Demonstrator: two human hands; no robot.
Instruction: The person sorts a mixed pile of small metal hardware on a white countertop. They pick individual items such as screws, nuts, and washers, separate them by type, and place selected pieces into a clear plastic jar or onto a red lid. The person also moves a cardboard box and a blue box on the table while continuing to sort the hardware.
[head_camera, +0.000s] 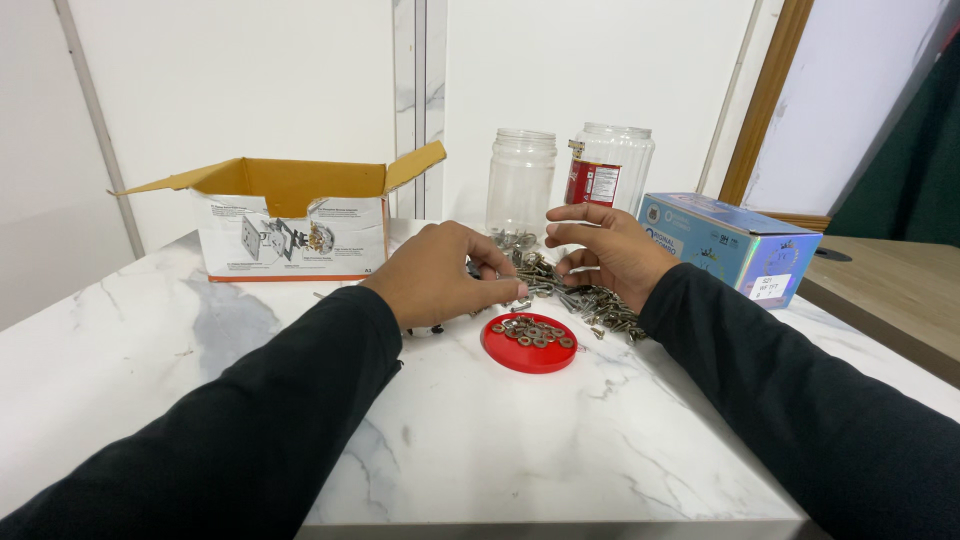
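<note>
A heap of metal screws (590, 298) lies on the white marble table (480, 440), behind a red lid (529, 346) that holds several brown washers. My left hand (445, 275) rests palm down at the heap's left edge, fingers curled and pinching a small screw at the fingertips. My right hand (605, 250) hovers over the heap, thumb and fingers bent around a screw. Both arms wear black sleeves.
An open cardboard box (290, 225) stands at the back left. Two clear plastic jars (521, 185) (610, 165) stand behind the heap, the right one with a red label. A blue box (730, 245) lies at the right, with a wooden surface (890, 290) beyond the table's edge.
</note>
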